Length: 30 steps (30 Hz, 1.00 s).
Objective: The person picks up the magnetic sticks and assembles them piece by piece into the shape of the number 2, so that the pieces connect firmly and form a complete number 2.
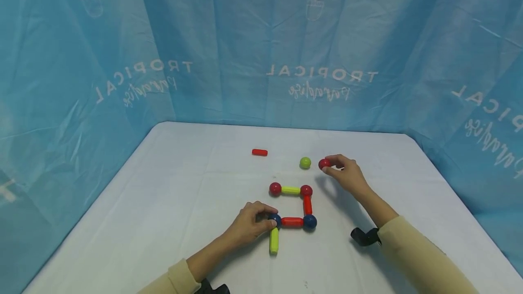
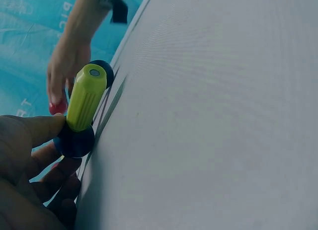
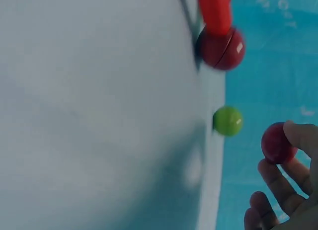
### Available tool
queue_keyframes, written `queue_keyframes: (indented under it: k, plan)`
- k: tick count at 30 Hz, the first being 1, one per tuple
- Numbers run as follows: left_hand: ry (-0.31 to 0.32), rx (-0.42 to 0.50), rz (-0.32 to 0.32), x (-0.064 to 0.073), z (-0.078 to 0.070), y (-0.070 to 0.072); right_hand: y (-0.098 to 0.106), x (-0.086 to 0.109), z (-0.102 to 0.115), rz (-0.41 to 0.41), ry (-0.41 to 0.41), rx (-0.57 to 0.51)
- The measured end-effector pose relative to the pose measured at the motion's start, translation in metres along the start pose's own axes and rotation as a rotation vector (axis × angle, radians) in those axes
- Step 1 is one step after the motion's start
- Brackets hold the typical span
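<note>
My left hand (image 1: 249,222) pinches a dark blue ball (image 2: 75,141) at one corner of a joined ball-and-stick shape. From that ball a yellow-green stick (image 1: 274,241) points toward the near side, and a red stick (image 1: 292,222) runs to a second blue ball (image 1: 310,222). Another red stick (image 1: 307,204) leads up to a red ball (image 1: 306,190), then a yellow-green stick (image 1: 290,190) ends at one more red ball (image 1: 275,188). Farther back on the right, my right hand (image 1: 345,172) holds a loose red ball (image 3: 278,143) between thumb and fingers.
A green ball (image 1: 305,163) lies just left of the right hand. Farther back is a loose red stick (image 1: 259,152). The white-covered table (image 1: 184,185) is bordered by blue printed curtains (image 1: 253,35) at the back and sides.
</note>
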<state>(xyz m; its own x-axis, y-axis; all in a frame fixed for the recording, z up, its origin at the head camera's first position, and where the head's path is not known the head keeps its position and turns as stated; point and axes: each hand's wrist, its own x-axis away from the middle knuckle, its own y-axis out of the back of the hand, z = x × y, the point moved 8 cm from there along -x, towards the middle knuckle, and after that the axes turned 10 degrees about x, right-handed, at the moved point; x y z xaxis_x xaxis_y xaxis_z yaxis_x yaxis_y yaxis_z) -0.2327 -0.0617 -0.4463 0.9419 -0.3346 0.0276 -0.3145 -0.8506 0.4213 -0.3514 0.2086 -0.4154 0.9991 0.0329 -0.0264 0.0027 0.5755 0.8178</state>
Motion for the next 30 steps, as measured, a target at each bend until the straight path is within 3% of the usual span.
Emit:
queue_keyframes:
  k: [9, 18, 23, 30]
  plan:
    - [-0.001, 0.013, 0.008, -0.001, 0.001, 0.000, 0.009, 0.081, 0.018, -0.007, 0.105, -0.017]
    - [0.021, 0.008, 0.009, 0.000, 0.001, 0.001, -0.006, 0.152, 0.032, -0.008, 0.119, -0.054]
    - [0.013, 0.009, -0.001, 0.000, 0.001, 0.001, -0.030, 0.170, 0.040, 0.089, 0.098, -0.090]
    - [0.008, 0.007, -0.008, 0.000, 0.002, 0.001, -0.063, 0.182, 0.059, 0.166, 0.277, -0.135]
